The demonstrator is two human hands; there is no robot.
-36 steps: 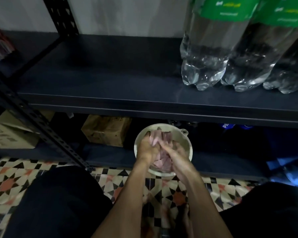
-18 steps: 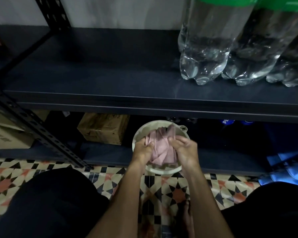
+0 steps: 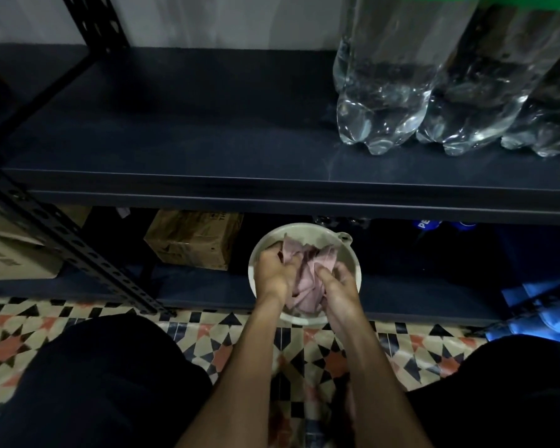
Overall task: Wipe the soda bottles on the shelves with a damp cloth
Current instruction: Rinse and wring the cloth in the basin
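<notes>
A pink cloth (image 3: pixel 306 279) is bunched up over a white bowl (image 3: pixel 311 232) that sits at the edge of the bottom shelf. My left hand (image 3: pixel 272 274) grips the cloth's left side and my right hand (image 3: pixel 338 289) grips its right side. Three clear soda bottles with green labels stand on the dark middle shelf (image 3: pixel 175 150) at the upper right: the nearest bottle (image 3: pixel 388 92), a second bottle (image 3: pixel 479 101) and a third bottle (image 3: pixel 550 124) at the frame edge.
A black perforated shelf post (image 3: pixel 75 250) slants across the left. Cardboard boxes (image 3: pixel 191 242) sit on the bottom shelf, with blue-capped bottles (image 3: pixel 427 224) in the dark behind and blue packaging (image 3: pixel 537 305) at the right. Patterned floor tiles (image 3: pixel 304 344) lie between my dark-clad knees.
Both hands have shifted on the cloth inside the bowl, from pressed together to gripping its two sides apart. The view has tilted down slightly.
</notes>
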